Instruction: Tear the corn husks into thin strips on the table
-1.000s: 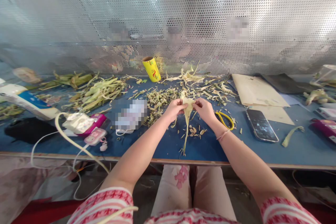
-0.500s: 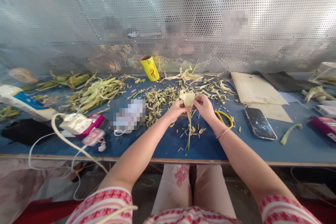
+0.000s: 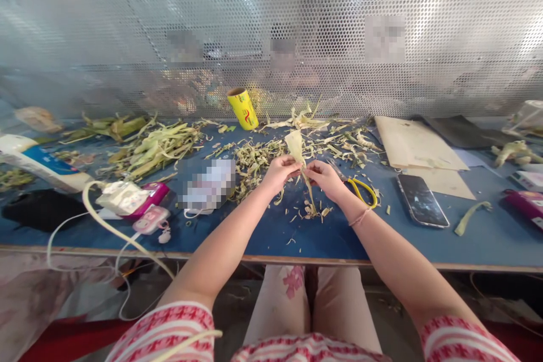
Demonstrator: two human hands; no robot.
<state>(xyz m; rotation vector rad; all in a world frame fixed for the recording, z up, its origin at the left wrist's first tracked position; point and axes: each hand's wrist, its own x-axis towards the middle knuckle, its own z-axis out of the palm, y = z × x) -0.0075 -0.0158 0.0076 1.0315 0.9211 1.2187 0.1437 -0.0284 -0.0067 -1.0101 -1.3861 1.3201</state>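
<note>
A pale, dried leaf-like plant piece (image 3: 294, 145) stands up between my two hands, its broad part above the fingers and thin strands hanging below. My left hand (image 3: 281, 173) pinches it from the left side. From the right, my right hand (image 3: 324, 178) has its fingers closed on the same piece at the narrow part. Small cut scraps (image 3: 313, 212) lie on the blue table beneath. Yellow-handled scissors (image 3: 363, 191) rest beside my right wrist, partly hidden by that hand.
Piles of plant strips (image 3: 159, 150) lie at the left and behind my hands. A yellow tube (image 3: 243, 109) stands near the perforated metal screen (image 3: 322, 28). A phone (image 3: 422, 199) and cardboard (image 3: 419, 144) are at right; a power strip (image 3: 148, 201) with cables is at left.
The plant piece has turned, its broad part now rising above my fingers instead of spreading between them. Both hands have shifted slightly, and more of the scissors shows.
</note>
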